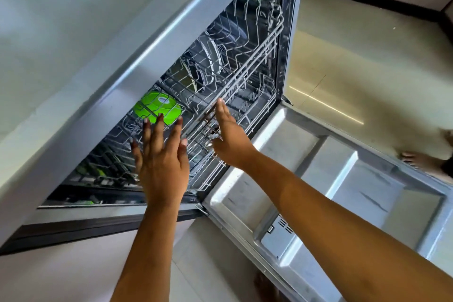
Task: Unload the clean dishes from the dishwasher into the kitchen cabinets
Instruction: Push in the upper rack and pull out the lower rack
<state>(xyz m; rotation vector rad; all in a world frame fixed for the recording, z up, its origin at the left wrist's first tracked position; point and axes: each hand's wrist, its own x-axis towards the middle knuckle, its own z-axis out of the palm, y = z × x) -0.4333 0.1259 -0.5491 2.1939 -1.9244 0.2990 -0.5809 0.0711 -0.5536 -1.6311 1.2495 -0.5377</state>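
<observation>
Bare forearms, sleeveless, ringless hands (161, 164), bare feet (421, 162)

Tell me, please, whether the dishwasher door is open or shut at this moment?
Open. The dishwasher door is swung fully down, its steel inner face up, and the upper rack with plates shows inside.

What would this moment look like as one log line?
door open | left hand open, empty | right hand at rack | green lid in rack
</observation>
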